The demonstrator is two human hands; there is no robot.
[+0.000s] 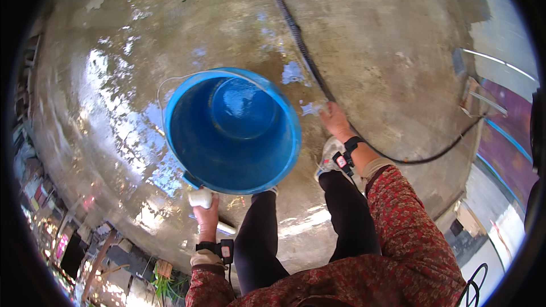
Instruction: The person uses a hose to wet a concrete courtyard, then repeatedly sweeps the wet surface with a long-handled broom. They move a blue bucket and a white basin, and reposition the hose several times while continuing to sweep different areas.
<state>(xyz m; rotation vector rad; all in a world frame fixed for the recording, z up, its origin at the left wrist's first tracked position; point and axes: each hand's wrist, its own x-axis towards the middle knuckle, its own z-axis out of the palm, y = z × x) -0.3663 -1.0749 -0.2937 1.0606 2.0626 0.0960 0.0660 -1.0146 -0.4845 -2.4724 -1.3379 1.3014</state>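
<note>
In front of my feet a large blue plastic bucket (232, 164) tips its mouth towards me. Its bottom looks wet and shiny, and a thin wire handle (158, 94) loops around the far and left side. My left hand (207, 217) is at the bucket's near left rim, around a small rounded white object (200, 199) whose kind I cannot tell. To the right of the bucket, my right hand (335, 123) grips a dark hose (313, 70). The hose's ribbed far part stretches forward above the floor.
The concrete floor (384, 76) is wet, with puddle reflections on the left. Behind my right hand the hose curves to a purple panel (503, 136) at the right. A pale rod (226, 227) lies by my left hand. Clutter and a green plant (164, 285) line the lower left.
</note>
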